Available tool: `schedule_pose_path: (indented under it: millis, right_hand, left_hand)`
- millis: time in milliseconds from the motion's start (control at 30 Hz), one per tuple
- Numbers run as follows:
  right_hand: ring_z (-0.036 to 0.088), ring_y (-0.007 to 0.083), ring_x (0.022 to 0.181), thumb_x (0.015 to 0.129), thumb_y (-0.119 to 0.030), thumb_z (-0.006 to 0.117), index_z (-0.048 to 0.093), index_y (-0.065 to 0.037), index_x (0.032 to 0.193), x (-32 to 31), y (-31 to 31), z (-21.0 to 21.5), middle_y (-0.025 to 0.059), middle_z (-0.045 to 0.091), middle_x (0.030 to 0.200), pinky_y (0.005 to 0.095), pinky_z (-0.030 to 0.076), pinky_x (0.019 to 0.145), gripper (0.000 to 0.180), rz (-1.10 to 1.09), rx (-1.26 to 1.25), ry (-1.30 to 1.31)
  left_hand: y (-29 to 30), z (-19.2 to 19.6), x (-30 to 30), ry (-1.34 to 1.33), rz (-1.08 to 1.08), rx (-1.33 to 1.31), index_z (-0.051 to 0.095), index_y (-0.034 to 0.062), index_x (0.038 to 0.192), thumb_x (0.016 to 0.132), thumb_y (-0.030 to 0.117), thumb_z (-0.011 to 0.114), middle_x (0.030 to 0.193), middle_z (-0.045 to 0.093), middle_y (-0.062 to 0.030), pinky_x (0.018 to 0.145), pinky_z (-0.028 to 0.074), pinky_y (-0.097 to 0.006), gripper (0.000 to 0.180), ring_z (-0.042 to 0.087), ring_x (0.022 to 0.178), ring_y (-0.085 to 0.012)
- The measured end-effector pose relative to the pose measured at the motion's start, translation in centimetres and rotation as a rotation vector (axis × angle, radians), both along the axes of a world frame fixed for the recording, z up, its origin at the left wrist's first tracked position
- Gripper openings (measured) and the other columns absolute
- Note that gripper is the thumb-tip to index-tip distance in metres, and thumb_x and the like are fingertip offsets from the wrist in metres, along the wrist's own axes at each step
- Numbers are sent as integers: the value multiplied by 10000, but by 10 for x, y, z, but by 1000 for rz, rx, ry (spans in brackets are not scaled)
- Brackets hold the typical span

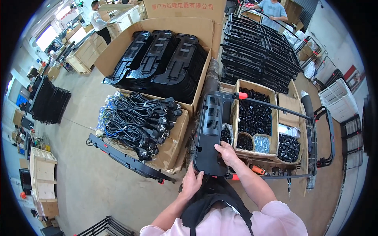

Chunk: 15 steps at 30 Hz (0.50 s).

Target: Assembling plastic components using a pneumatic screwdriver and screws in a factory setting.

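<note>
A long black plastic housing point(207, 147) with a slotted vent panel lies lengthwise before me, joined at its right side to a black tube frame point(275, 105) with red end pieces. My left hand point(191, 182) grips the near left corner of the housing, thumb on its top. Across the same near end, my right hand point(227, 153) holds the right edge, thumb on the upper face and the other fingers partly hidden. Right of the housing, under the frame, a cardboard box point(236, 118) holds many small black round parts. Smaller bins beside it carry silver screws point(261, 144) and black knobs point(289, 148).
A cardboard box point(204, 80) of stacked black covers stands far left of the housing. Nearer lie bundled power cords point(136, 122) and a curved black bar point(130, 159). Black frames point(258, 51) pile up at the back right. An orange-handled tool point(258, 170) lies under the frame. Two people stand farther off.
</note>
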State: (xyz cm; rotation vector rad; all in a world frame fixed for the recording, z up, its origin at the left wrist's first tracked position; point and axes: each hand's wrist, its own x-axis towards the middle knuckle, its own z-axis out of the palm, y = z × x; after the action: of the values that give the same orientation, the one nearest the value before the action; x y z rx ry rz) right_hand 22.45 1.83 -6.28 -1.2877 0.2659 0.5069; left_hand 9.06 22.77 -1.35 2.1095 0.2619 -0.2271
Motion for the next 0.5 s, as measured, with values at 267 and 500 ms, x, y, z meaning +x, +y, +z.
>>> schedule_pose_path:
  millis: [267,500]
  right_hand:
    - [675,199,1106,1067,-148,621,642,35,1292,2,0,-5,127,730,1203,350,512,1011,290,6,27,18]
    - [684,176,1009,1045,-223,661,642,25,1312,8,-17,-29,90,734,1145,353,552,922,365,167,-78,-94]
  left_hand:
    - [-5,-10,-1,-53,-42,36,341,-18,1586,992,174,660,988,698,-229,835,552,-504,701,702,912,-410]
    - [-22,3,-3,-16,9,86,381,24,1570,981,111,625,994,724,-237,807,566,-477,644,733,882,-380]
